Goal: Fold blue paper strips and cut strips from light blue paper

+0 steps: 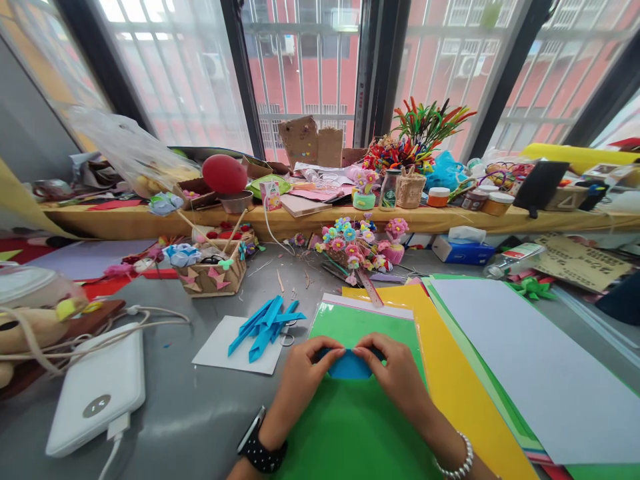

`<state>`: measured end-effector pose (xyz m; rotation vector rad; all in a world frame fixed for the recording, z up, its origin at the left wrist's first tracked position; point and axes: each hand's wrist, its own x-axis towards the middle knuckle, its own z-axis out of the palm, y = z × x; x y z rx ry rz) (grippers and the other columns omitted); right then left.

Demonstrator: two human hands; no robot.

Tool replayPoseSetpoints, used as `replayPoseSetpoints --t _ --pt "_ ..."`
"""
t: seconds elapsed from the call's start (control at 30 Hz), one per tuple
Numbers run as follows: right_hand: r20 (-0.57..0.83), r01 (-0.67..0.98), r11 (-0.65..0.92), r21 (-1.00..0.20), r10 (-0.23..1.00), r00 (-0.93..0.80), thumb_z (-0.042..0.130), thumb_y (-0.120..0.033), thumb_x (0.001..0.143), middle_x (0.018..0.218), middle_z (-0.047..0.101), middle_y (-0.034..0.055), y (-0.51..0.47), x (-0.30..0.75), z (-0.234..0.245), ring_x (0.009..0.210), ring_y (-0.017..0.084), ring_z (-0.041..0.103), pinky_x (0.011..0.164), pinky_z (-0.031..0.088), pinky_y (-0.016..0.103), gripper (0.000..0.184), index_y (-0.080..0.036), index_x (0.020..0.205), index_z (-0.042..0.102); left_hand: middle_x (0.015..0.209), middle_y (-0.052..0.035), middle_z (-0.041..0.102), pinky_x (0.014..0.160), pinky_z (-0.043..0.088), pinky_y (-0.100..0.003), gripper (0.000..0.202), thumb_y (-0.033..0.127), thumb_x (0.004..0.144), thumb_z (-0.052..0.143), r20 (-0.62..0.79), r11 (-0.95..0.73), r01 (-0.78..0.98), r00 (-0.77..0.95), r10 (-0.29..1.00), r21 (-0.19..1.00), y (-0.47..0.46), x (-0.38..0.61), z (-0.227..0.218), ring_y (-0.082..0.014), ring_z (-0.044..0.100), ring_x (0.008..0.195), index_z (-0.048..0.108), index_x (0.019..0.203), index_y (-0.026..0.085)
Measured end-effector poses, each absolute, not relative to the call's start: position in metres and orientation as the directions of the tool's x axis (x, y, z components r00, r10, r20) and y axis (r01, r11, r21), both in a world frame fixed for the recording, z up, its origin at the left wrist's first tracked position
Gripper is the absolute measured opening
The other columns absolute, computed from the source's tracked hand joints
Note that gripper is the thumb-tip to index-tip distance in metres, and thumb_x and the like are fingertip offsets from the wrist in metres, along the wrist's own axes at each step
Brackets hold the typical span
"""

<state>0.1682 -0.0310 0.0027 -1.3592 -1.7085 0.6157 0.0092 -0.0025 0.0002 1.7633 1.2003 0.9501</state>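
A small blue paper piece (pixel 349 367) lies on a green sheet (pixel 350 427) in front of me. My left hand (pixel 300 377) pinches its left end with fingers bent. My right hand (pixel 395 370) pinches its right end the same way. Both hands press the blue paper against the green sheet. To the left, several folded blue paper strips (pixel 265 325) lie on a white sheet (pixel 220 347), with scissors partly under them.
A yellow sheet (pixel 450 373) and a white sheet (pixel 540 373) lie stacked to the right. A white power bank (pixel 97 390) with cables sits at the left. A cardboard basket (pixel 213 273), paper flowers (pixel 353 247) and a cluttered wooden shelf (pixel 325 220) stand behind.
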Motion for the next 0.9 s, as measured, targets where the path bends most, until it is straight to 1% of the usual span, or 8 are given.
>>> replayPoseSetpoints --t 0.13,0.37,0.5,0.6,0.73,0.9 --pt "0.307 0.551 0.283 -0.785 0.950 -0.051 0.050 -0.023 0.081 0.064 0.060 0.0001 -0.0315 0.1676 0.0018 0.061 0.014 0.055 0.056 0.039 0.023 0.016 -0.018 0.067 0.057 0.068 -0.0020 0.067 0.055 0.041 -0.022 0.019 0.034 0.071 0.056 0.153 -0.261 0.384 0.290 0.945 0.885 -0.0034 0.0080 0.0020 -0.0160 0.057 0.063 0.067 0.070 0.019" --pt "0.323 0.546 0.323 -0.773 0.941 -0.099 0.049 -0.023 0.081 0.066 0.060 0.0005 -0.0312 0.1675 0.0004 0.062 0.014 0.054 0.057 0.040 0.023 0.015 -0.017 0.070 0.057 0.061 -0.0005 0.066 0.050 0.038 -0.020 0.017 0.032 0.070 0.059 0.159 -0.264 0.394 0.280 0.947 0.880 -0.0035 0.0050 0.0020 -0.0137 0.055 0.056 0.068 0.066 0.019" --pt "0.339 0.532 0.346 -0.773 0.934 -0.114 0.049 -0.023 0.081 0.068 0.061 0.0009 -0.0316 0.1664 -0.0008 0.064 0.014 0.055 0.058 0.040 0.023 0.015 -0.018 0.071 0.058 0.064 -0.0008 0.067 0.052 0.040 -0.020 0.017 0.031 0.071 0.057 0.144 -0.257 0.371 0.306 0.941 0.892 -0.0049 0.0065 0.0023 -0.0145 0.057 0.059 0.068 0.066 0.018" --pt "0.363 0.545 0.355 -0.759 0.927 -0.098 0.048 -0.021 0.081 0.066 0.060 0.0011 -0.0324 0.1651 -0.0011 0.063 0.014 0.055 0.058 0.040 0.024 0.015 -0.017 0.070 0.058 0.067 -0.0011 0.068 0.056 0.041 -0.020 0.020 0.030 0.075 0.053 0.163 -0.285 0.370 0.327 0.931 0.884 -0.0054 0.0077 0.0036 -0.0147 0.057 0.062 0.067 0.070 0.018" --pt "0.338 0.542 0.318 -0.778 0.939 -0.067 0.050 -0.024 0.080 0.066 0.061 0.0014 -0.0319 0.1659 -0.0008 0.063 0.015 0.055 0.058 0.039 0.024 0.016 -0.017 0.068 0.059 0.067 -0.0009 0.067 0.057 0.040 -0.020 0.021 0.030 0.077 0.050 0.189 -0.316 0.393 0.330 0.925 0.863 -0.0037 0.0070 0.0035 -0.0146 0.057 0.062 0.067 0.072 0.018" --pt "0.248 0.459 0.212 -0.863 0.969 0.020 0.052 -0.034 0.078 0.064 0.061 0.0023 -0.0281 0.1711 0.0016 0.058 0.015 0.055 0.053 0.041 0.023 0.021 -0.016 0.068 0.059 0.066 -0.0020 0.066 0.055 0.039 -0.022 0.024 0.033 0.077 0.050 0.191 -0.297 0.420 0.276 0.942 0.858 -0.0012 0.0032 0.0008 -0.0160 0.056 0.061 0.067 0.072 0.017"
